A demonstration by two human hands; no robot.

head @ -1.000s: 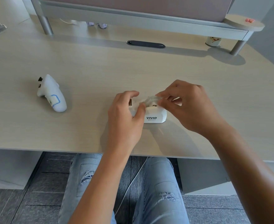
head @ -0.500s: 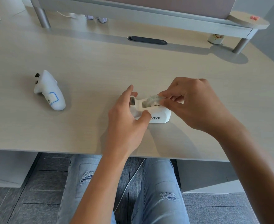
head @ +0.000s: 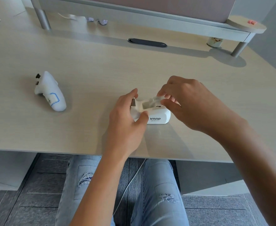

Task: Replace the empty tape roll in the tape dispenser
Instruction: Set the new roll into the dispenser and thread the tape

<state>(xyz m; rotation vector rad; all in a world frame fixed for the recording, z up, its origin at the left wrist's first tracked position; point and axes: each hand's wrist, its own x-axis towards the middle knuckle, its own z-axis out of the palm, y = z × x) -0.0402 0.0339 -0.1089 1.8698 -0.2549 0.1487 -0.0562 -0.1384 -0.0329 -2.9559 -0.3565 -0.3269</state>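
1. The left hand (head: 126, 118) reaches forward from a bare forearm that rises from the lower middle of the view, palm turned inward to the right
2. Its thumb bends across to the right and presses the near side of the tape dispenser (head: 156, 115), while the fingers curl round the far left end; the hand grips the body from both sides
3. The right hand (head: 191, 101) comes in from the lower right on a bare forearm, back of the hand upward, wrist bent down
4. Its thumb and fingertips pinch together on the clear tape roll (head: 152, 102) sitting in the top of the dispenser
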